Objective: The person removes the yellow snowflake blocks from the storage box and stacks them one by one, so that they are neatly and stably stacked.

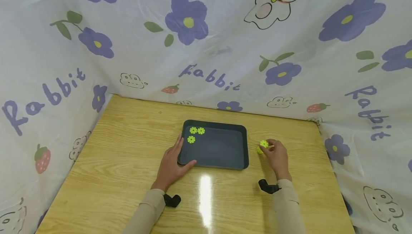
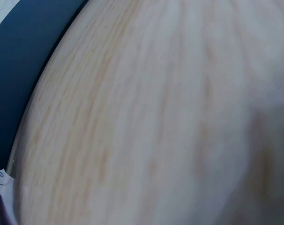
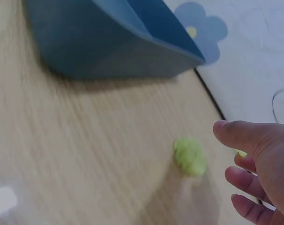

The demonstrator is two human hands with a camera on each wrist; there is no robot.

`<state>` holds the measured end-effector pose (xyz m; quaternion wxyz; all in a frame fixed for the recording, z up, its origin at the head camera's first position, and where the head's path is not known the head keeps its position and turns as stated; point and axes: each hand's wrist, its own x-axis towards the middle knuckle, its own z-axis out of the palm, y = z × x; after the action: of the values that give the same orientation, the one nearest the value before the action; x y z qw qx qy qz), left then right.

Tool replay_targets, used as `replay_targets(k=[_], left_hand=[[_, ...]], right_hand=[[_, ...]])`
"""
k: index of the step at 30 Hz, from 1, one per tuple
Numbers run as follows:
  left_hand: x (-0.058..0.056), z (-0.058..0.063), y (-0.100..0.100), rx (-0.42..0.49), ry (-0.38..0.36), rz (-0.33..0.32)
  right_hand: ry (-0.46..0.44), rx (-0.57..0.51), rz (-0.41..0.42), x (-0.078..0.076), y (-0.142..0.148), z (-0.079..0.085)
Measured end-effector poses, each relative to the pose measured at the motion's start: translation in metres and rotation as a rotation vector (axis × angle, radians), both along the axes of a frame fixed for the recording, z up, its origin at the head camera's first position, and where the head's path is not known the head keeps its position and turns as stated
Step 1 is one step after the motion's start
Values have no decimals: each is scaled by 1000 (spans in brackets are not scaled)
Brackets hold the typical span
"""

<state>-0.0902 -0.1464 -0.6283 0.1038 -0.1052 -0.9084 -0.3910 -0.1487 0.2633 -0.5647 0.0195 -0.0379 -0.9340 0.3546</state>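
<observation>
My right hand (image 1: 277, 156) pinches a yellow-green notched plastic disc (image 1: 264, 143) between thumb and fingertips, just right of the dark tray (image 1: 222, 166). In the right wrist view the hand mostly hides that disc. A small stack of like discs (image 3: 190, 156) sits on the table beneath, beside the right hand. My left hand (image 1: 170, 168) rests against the tray's near left corner, fingers straight along the left wall and thumb at the front rim. Inside the tray, three discs (image 1: 193, 130) lie flat near the far left corner, two side by side and one in front.
The wood-grain table (image 1: 128, 148) carries the tray near its middle. A white cloth with printed flowers and rabbits (image 1: 219, 55) hangs along the back and both sides. Black wrist mounts (image 1: 268, 187) sit at both cuffs, and a light reflection marks the table in front.
</observation>
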Motion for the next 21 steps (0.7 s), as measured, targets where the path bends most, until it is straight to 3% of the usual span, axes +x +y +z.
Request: replay_targets(k=[8, 21], left_hand=[[-1, -4, 0, -14, -6, 3], [-1, -1, 1, -18, -24, 6]], right_hand=[[-65, -30, -18, 6, 7, -10], [-65, -33, 38, 6, 4, -13]])
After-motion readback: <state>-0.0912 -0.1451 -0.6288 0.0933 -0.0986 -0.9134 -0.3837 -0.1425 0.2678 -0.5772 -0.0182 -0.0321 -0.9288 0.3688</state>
